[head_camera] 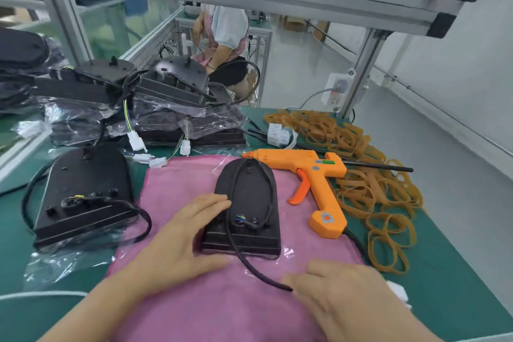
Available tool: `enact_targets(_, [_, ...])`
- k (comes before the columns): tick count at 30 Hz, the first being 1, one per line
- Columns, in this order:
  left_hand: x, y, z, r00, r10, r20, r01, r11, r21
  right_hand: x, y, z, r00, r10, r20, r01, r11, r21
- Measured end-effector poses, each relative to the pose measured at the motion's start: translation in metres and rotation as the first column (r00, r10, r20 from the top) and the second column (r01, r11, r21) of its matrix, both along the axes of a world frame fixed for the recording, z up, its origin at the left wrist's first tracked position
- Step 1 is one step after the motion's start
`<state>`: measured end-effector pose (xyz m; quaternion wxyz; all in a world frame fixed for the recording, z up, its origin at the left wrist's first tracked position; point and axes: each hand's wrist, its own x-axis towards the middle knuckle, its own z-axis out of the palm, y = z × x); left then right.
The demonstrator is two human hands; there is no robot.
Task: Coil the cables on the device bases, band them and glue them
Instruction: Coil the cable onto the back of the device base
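Stacked bases (pixel 169 97): piled at the far left of the green bench (pixel 458 272), some in clear plastic wrap, white connectors trailing toward the towel.
Spare base (pixel 86 191): left of the pink towel (pixel 222 308), lying on plastic, its cable looping off the near edge.
Left hand (pixel 180 241): fingers straight and relaxed, resting against the left edge of the device base, gripping nothing.
Device base (pixel 249 208): centred on the towel, black cable (pixel 244 255) looped loosely on top, its tail running toward the right hand.
Right hand (pixel 338 294): blurred; fingertips meet the cable's end, but I cannot tell whether they pinch it.
Glue gun (pixel 313 175): orange, lying just right of the base.
Rubber bands (pixel 361 175): tan heap at the far right.
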<state>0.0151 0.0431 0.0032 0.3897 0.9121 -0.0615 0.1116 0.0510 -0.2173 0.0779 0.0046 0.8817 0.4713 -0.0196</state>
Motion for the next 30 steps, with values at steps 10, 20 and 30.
enact_targets(10, [0.001,-0.003,-0.004,0.974,0.001,0.227,-0.058,0.967,0.247,0.085,0.033,0.032,0.926,0.008,0.377,0.024,0.996,-0.08])
enact_targets(20, [0.014,-0.023,0.016,0.938,-0.153,0.31,0.038,0.937,0.349,0.133,0.083,0.004,0.935,0.257,0.243,-0.235,0.965,-0.118])
enact_targets(30, [0.018,-0.038,0.003,0.93,-0.223,0.291,0.094,0.912,0.399,0.128,0.062,-0.023,0.984,0.082,-0.161,-0.03,0.953,0.301])
